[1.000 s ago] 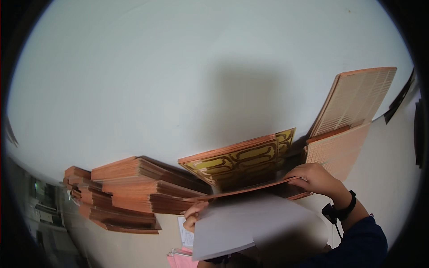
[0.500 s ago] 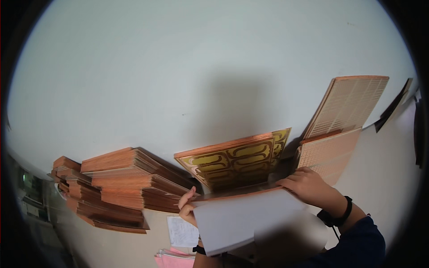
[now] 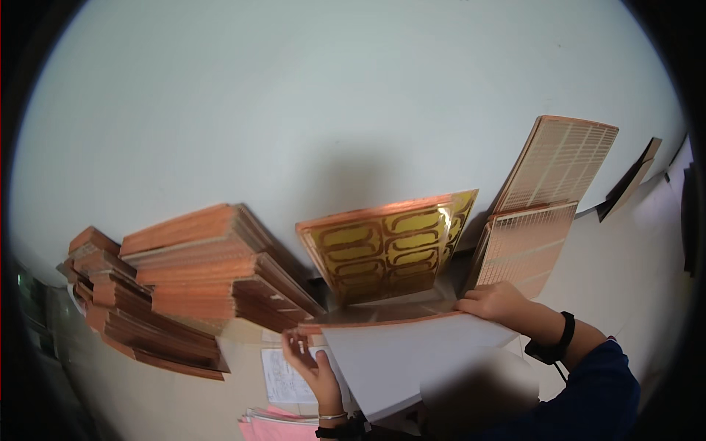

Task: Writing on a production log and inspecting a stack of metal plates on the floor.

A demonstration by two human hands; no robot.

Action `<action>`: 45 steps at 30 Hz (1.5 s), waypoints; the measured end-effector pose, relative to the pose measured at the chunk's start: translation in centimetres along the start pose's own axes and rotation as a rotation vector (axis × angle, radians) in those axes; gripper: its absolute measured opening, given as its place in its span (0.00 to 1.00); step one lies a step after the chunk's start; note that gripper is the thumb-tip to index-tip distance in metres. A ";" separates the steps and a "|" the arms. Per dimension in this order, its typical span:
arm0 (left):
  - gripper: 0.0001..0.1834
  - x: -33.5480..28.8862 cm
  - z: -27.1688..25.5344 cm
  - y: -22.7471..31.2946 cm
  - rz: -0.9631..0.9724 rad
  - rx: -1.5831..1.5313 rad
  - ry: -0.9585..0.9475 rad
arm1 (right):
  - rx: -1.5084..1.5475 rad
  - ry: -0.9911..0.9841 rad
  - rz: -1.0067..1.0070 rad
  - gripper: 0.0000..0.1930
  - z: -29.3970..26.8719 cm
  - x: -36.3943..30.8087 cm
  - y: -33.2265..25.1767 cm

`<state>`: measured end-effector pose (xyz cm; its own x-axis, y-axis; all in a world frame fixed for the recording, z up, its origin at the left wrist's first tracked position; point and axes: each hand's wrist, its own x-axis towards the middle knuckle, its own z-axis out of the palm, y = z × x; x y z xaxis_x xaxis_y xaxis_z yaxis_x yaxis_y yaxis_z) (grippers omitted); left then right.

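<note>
In front of me stands a stack of thin copper-edged boards point(image 3: 397, 320), with a white sheet point(image 3: 404, 356) on its near side. My right hand point(image 3: 496, 303) curls its fingers over the right part of the stack's top edge and grips it. At the left end, my left hand point(image 3: 315, 371) has its fingers apart and slightly bent, the fingertips at the boards' corner and the thumb near the sheet's edge. Just beyond, copper panels with yellow oblong patterns point(image 3: 412, 242) lean against the wall. A blurred dark and pale patch hides the sheet's lower right.
Several staggered stacks of copper-edged boards point(image 3: 187, 283) stand at left. To the right, two groups of grid-patterned copper panels point(image 3: 526, 246) lean on the pale wall point(image 3: 220, 110). A written paper point(image 3: 287, 378) and pink sheets point(image 3: 272, 426) lie on the floor. Dark panels point(image 3: 632, 180) lean farther right.
My left hand has let go of the sheet's left edge and turned, its fingers now spread at the boards' corner. My right hand stays on the top edge. The view has shifted slightly.
</note>
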<state>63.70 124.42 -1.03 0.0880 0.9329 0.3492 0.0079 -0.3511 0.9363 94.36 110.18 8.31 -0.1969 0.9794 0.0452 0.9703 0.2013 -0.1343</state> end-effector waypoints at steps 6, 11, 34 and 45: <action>0.34 -1.8 -3.9 -2.9 -0.357 -0.143 -0.188 | 0.066 -0.006 0.173 0.11 0.7 -2.7 -6.3; 0.46 -2.5 -5.9 -3.6 -0.322 -0.113 -0.390 | 0.193 -0.093 0.341 0.14 -1.2 -6.2 -10.9; 0.14 -14.2 -9.7 -4.8 -0.159 -0.093 -0.592 | 0.089 -0.257 0.392 0.17 2.4 -17.5 -22.8; 0.20 -21.5 4.8 5.8 -0.188 -0.021 -1.425 | 0.241 -0.300 0.974 0.16 -0.7 -39.0 -26.8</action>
<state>66.59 101.93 -3.34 0.9911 0.0872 -0.1001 0.1173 -0.2210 0.9682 76.15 66.58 10.81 0.5958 0.6773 -0.4316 0.6807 -0.7110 -0.1762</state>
